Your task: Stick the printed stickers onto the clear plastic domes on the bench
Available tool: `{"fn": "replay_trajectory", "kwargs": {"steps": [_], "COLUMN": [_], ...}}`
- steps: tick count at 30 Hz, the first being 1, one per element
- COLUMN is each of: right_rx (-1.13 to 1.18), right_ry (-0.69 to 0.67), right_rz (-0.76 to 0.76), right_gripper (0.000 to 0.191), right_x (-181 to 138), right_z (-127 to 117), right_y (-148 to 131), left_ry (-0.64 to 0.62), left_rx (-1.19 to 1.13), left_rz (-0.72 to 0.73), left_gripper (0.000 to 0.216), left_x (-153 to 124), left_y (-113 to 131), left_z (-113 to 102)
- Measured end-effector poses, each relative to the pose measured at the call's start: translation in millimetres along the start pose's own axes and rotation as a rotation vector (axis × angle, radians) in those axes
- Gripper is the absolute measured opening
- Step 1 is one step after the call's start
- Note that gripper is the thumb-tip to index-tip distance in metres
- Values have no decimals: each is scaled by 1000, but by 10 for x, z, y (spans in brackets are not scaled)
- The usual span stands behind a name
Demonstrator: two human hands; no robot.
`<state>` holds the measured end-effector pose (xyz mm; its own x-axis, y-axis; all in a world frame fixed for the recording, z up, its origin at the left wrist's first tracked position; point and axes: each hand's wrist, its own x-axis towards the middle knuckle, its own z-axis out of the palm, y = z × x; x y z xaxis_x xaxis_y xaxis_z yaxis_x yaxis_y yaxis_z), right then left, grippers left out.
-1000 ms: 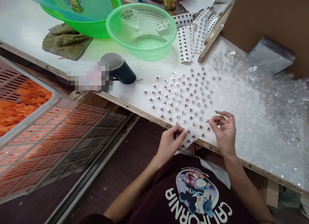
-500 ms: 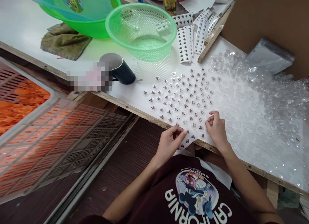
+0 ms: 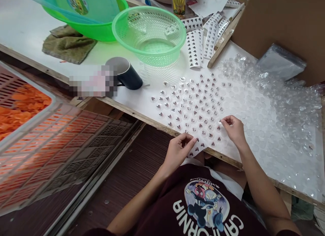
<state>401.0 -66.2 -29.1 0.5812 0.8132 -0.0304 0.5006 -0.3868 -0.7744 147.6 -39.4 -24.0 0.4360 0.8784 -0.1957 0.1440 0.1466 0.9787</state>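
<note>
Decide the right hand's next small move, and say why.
Probably lower the right hand onto a bare dome nearby: its fingertips are pinched shut right beside the picture domes, and the left hand holds the sticker sheet ready at the edge.

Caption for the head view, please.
Left hand holds a sticker sheet at the table edge; right hand, fingers pinched, hovers over rows of small clear domes.

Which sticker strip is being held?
The sticker strip pinched in the left hand, nearest the camera; the other strips lie loose beside the green basket, away from that hand.
</note>
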Motion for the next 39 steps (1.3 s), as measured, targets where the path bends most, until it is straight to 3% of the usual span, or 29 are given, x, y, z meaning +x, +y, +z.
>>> {"fn": "replay_trajectory", "kwargs": {"steps": [8, 11, 15, 19, 22, 27, 35, 39], "right_rx": [-308, -400, -197, 107, 151, 193, 134, 222], "right_ry": [-20, 28, 23, -281, -321, -394, -189, -73], "right_rz": [-82, -94, -148, -111, -59, -67, -214, -185], "right_gripper": [3, 19, 16, 26, 17, 18, 9, 9], "right_x": [47, 28, -218, -647, -819, -816, -858, -825], "right_z": [158, 123, 81, 141, 182, 167, 99, 76], "right_y": [0, -75, -287, -470, -490, -439, -497, -517], "left_ry": [5, 17, 63, 141, 124, 75, 79, 78], "left_rx": [-11, -25, -60, -97, -89, -50, -14, -21], "left_rz": [-13, -19, -15, 17, 16, 39, 38, 32], "left_gripper": [30, 30, 30, 33, 34, 22, 27, 29], "left_x": [-2, -1, -7, -6, 7, 29, 21, 20], "left_y": [38, 56, 77, 88, 94, 106, 81, 76], "left_z": [-1, 2, 19, 48, 57, 53, 66, 78]}}
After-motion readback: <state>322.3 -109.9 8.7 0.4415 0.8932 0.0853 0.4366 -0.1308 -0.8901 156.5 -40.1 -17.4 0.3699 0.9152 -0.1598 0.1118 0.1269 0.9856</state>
